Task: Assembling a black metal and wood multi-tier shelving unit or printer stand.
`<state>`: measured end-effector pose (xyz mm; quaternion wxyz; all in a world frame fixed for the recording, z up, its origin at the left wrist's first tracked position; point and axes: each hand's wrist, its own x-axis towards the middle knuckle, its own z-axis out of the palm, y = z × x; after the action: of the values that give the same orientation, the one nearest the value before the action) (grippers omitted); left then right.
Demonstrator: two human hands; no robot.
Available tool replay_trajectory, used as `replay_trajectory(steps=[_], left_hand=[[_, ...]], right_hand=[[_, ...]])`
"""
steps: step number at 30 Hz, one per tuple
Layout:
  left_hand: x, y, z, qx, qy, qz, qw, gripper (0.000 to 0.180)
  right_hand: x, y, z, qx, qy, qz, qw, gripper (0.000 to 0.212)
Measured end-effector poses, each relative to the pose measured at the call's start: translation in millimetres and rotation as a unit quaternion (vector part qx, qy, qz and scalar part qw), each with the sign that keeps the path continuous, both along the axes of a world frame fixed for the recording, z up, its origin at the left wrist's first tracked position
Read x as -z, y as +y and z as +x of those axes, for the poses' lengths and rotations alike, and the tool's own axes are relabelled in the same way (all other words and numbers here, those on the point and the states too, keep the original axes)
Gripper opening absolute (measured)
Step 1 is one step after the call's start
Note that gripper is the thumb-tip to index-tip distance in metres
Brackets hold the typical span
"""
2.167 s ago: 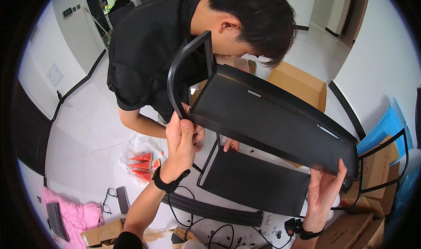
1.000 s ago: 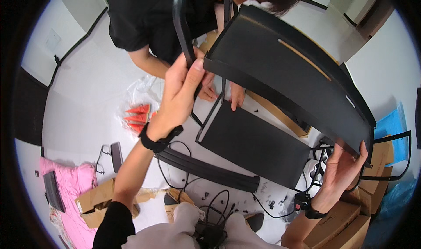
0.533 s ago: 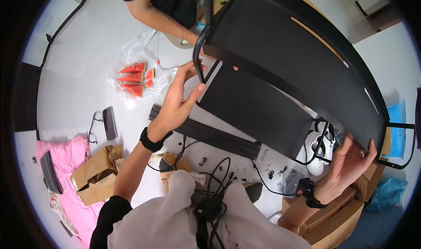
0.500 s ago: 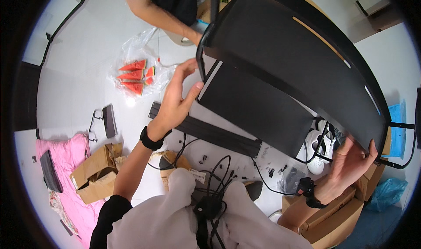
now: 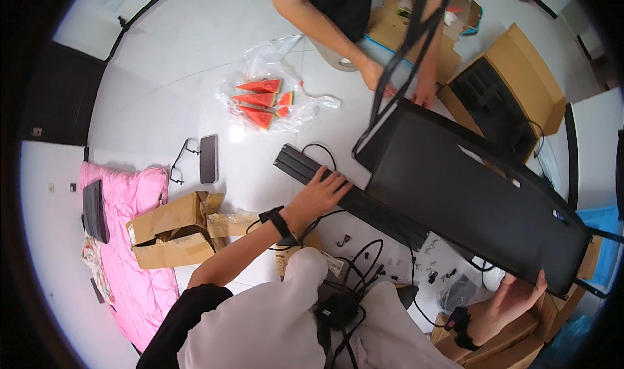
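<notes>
Shelf (image 5: 468,193), black, shallow-walled, slotted along its far side: held aslant above the floor (image 5: 182,76), mostly up and left of the right hand (image 5: 519,292). By that hand its near right corner is clamped, thumb set against the edge, fingers tucked beneath. At the shelf's left end, beyond the left hand (image 5: 316,200), black tubes (image 5: 406,60) are seen raised; the joint is blurred and cannot be made out.

Rail (image 5: 383,219), black and ridged, is touched by the left hand, just left of the shelf's near edge. Fingers are held slightly apart; the thumb is hidden, so whether the rail is gripped cannot be told.

Farther beyond the left hand, near the shelf's upper left corner, a co-worker's two hands (image 5: 426,92) are held close together.

Between the two hands, nearer the body, screws (image 5: 432,276) are scattered; a dark adapter (image 5: 338,312) is rested on the lap among looped cables. Below the right hand, cartons (image 5: 510,340) are placed.

Left of the left hand: phone (image 5: 208,159), wire frame (image 5: 177,164), torn box (image 5: 172,236), pink quilt (image 5: 133,258). Ahead of it, watermelon slices (image 5: 257,100) are laid on a clear bag (image 5: 305,112). Well ahead of the right hand, an open carton (image 5: 536,76) with a dark insert is noted.
</notes>
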<state>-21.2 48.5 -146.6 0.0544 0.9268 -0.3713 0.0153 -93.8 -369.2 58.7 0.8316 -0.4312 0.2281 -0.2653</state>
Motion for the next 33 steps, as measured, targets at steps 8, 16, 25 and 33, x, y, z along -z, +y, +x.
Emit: replay_trajectory(steps=[8,16,25,33], left_hand=[[9,7,-1,0.025,-0.068,0.024,0.997,0.039],[-69,77,-8,-0.068,-0.019,-0.098,0.993,0.025],[-199,222,-32,-0.290,0.079,-0.258,0.918,0.013],[-93,202,-47,-0.311,0.163,-0.577,0.738,0.026]], right_hand=[[1,9,-8,0.069,0.040,-0.072,0.994,0.058],[23,0,-37,0.113,0.076,-0.095,0.986,0.064],[82,10,-87,-0.058,0.118,-0.080,0.988,0.066],[142,75,-124,-0.153,0.241,0.070,0.956,0.059]])
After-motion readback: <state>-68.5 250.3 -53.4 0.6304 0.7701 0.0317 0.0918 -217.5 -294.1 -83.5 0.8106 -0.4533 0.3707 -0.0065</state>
